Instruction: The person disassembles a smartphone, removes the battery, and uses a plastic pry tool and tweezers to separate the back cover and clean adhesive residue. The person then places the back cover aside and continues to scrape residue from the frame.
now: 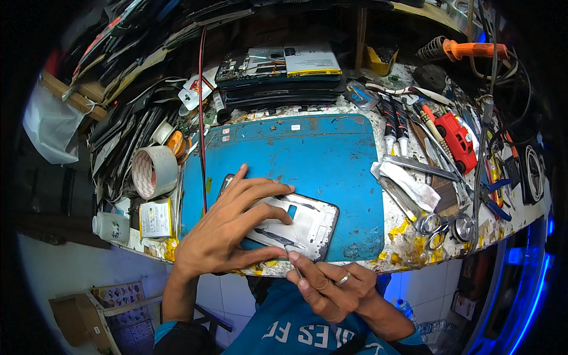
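Observation:
A phone frame, silvery inside with a dark rim, lies slanted at the near edge of the blue work mat. My left hand spans it, fingers spread over its surface and far edge, thumb by the near edge; its palm hides the frame's left part. A dark thin strip lies across the frame's inside, close to my left thumb. With closed fingers my right hand pinches a thin metal tool, its upper end at the frame's near edge. The tool's exact kind is hidden by the fingers.
Stacked phone parts stand behind the mat. At left are a tape roll, a battery and a white bottle. Rightward lie tweezers, scissors, a red toy car and an orange-handled iron.

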The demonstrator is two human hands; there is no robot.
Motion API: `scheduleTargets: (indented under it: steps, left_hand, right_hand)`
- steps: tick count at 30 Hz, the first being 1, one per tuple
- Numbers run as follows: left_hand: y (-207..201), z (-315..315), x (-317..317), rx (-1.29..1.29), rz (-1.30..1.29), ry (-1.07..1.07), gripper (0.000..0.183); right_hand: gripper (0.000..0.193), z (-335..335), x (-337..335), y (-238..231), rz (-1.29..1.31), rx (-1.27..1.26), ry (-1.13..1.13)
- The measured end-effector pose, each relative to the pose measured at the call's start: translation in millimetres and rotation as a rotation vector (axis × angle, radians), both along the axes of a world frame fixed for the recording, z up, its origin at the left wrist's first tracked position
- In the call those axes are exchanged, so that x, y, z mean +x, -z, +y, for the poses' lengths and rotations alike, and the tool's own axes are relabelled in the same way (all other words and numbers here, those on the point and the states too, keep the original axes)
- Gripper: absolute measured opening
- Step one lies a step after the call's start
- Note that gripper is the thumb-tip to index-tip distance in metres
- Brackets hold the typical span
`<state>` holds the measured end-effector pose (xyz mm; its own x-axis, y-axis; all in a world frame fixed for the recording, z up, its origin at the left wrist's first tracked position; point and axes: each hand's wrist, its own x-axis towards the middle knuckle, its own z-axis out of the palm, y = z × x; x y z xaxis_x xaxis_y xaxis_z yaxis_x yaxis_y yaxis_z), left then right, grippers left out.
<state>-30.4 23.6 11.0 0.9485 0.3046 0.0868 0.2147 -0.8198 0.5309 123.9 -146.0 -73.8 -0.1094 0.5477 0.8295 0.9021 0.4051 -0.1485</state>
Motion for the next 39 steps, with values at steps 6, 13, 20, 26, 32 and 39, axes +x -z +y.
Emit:
scheduleTargets:
  steps: [6, 13, 20, 26, 32, 39]
  left_hand:
    - [0, 0, -1, 0.004, -0.003, 0.016, 0.047]
    - [0, 0, -1, -0.015, -0.032, 0.003, 0.049]
    - [-3, -13, 5, 0.067, -0.074, 0.045, 0.043]
    - [6, -24, 9, 0.039, -0.157, -0.042, 0.024]
    - [12, -34, 9, 0.059, -0.145, -0.113, 0.019]
    - [18, -36, 11, -0.017, -0.211, -0.148, 0.016]
  right_hand:
    - [0.055, -1, -8, 2, 0.098, 0.036, -0.038]
    - [0.055, -17, 6, -24, 0.447, -0.183, -0.136]
    - [0.036, -36, 59, -60, 0.371, -0.281, 0.164]
    - [0.028, -11, 103, -71, 0.032, -0.360, 0.351]
    - [0.020, -4, 124, -81, -0.153, -0.498, 0.401]
    - [0.027, 11, 107, -94, -0.024, -0.485, 0.097]
